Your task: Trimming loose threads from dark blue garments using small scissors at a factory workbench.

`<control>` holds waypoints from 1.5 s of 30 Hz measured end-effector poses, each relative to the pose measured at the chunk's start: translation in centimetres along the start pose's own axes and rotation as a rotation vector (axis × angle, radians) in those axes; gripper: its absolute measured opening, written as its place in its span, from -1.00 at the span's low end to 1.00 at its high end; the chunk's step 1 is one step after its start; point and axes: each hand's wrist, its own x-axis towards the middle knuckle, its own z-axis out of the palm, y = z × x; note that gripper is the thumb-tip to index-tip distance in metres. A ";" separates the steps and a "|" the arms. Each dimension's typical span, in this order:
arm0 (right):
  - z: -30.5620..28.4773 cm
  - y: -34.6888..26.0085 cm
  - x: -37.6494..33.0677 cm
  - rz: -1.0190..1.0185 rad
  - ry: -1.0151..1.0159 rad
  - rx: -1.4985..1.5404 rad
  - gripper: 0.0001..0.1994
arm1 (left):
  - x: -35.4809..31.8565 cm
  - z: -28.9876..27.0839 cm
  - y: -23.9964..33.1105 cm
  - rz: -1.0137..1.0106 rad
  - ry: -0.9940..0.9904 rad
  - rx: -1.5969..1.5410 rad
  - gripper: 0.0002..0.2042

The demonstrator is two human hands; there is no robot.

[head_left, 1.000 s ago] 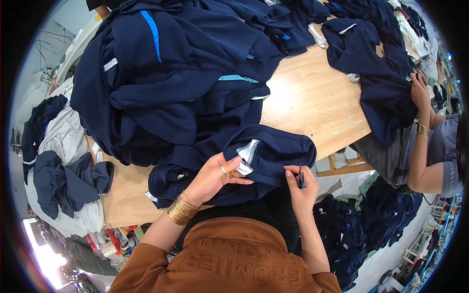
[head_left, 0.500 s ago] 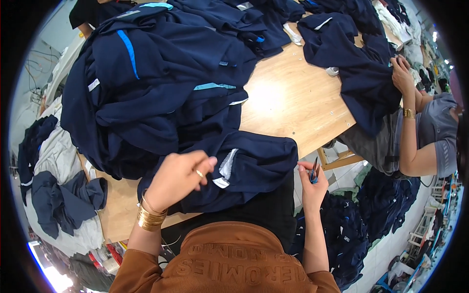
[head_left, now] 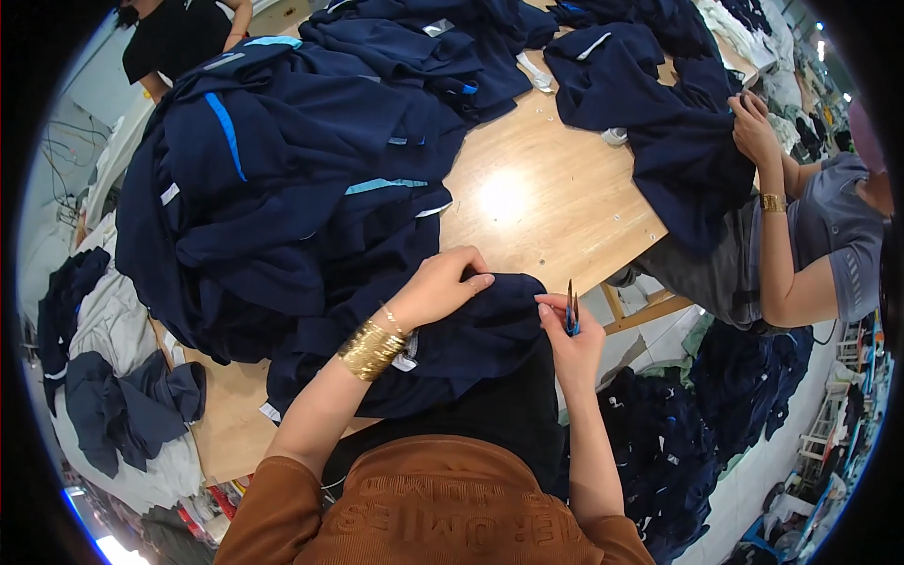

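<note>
A navy garment (head_left: 471, 334) lies in front of me, spread over the table's near edge and my lap. My left hand (head_left: 441, 285), with a gold bracelet at its wrist, pinches the garment's upper fold between thumb and fingers. A pair of small thread snips (head_left: 572, 315) with blue handles sits in my right hand (head_left: 574, 348), blades pointing up. The thumb and fingertip of that hand meet at the garment's right end; whether they grip the cloth is hard to tell. Part of a white label on the garment shows beneath my left wrist.
A large heap of navy garments (head_left: 254, 207) covers the table's left and far side. At the right, a co-worker (head_left: 810, 235) handles another navy garment (head_left: 692, 179). A small white spool-like item (head_left: 614, 137) rests on the wooden table (head_left: 537, 221). More dark garments (head_left: 659, 443) lie on the floor.
My left hand has come down from above the garment, moving right and away from me to pinch its upper fold. My right hand, with the snips, has shifted slightly left.
</note>
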 end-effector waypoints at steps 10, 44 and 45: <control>-0.8 -4.5 -1.4 -0.162 -0.081 -0.336 -0.64 | -2.4 -1.1 2.2 -0.114 0.001 -0.862 -0.82; -0.5 -4.2 -1.3 -0.289 -0.146 -0.508 -0.74 | -4.1 -1.1 3.5 -0.225 0.028 -1.008 -0.77; -0.5 -4.2 -1.3 -0.289 -0.145 -0.508 -0.74 | -4.1 -1.1 3.5 -0.224 0.028 -1.007 -0.77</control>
